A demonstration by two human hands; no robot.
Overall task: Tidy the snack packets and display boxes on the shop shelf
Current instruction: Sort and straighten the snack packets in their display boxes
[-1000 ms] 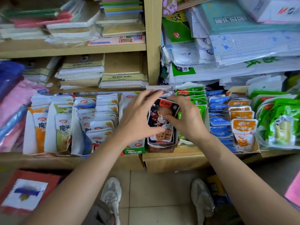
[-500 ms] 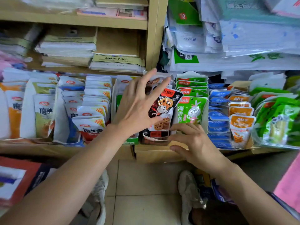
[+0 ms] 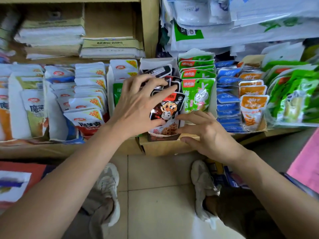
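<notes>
Our left hand [image 3: 138,107] pressed the black packets [image 3: 166,109], fingers spread; right hand [image 3: 210,135] touched their display box [image 3: 163,138], fingers apart.

**Both hands out, fingers spread**

The left forearm [image 3: 72,168] and right forearm [image 3: 276,183] angle inward. The left hand [image 3: 139,104] lies palm down, fingers fanned, slightly bent, thumb tucked beneath. The right hand [image 3: 208,135] sits lower, just beside it, fingers straight, pointing left, thumb apart.

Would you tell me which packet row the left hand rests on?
The black packets: only they lie under the left hand, left of the green packets.
</notes>
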